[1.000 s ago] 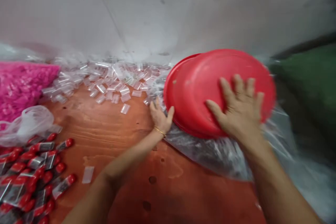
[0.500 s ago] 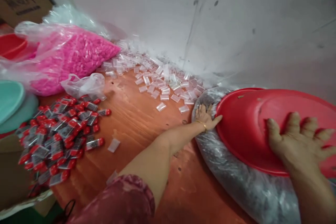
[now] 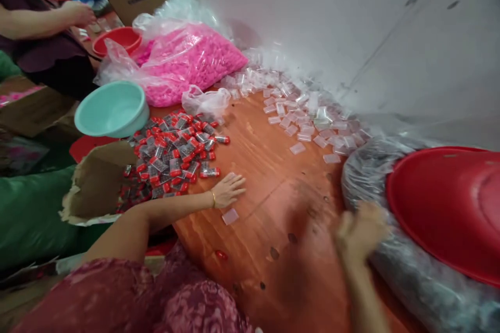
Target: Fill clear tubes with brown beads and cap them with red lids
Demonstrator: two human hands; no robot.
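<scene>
My left hand (image 3: 229, 190) lies flat on the orange tabletop (image 3: 269, 187), fingers stretched out, with a gold bangle at the wrist. One clear plastic sleeve (image 3: 230, 216) is just below it, and another pale edge shows by its fingertips. To its left is a heap of small clear cases with red ends (image 3: 172, 151). My right hand (image 3: 361, 231) is smeared by motion above the table's right side, beside a clear bag of dark contents (image 3: 414, 276). An overturned red basin (image 3: 433, 203) rests on that bag. Whether the right hand's fingers are closed is unclear.
More clear sleeves (image 3: 304, 109) are scattered along the wall. A bag of pink pieces (image 3: 195, 57), a turquoise basin (image 3: 113, 109) and a red basin (image 3: 121, 39) stand at the back left. A torn carton (image 3: 97, 182) adjoins the table. A co-worker's arm (image 3: 42, 18) is at far left.
The view has swung left. My left hand has left the bag by the red basin and is now near the heap of cases. My right hand has moved off the basin toward the table.
</scene>
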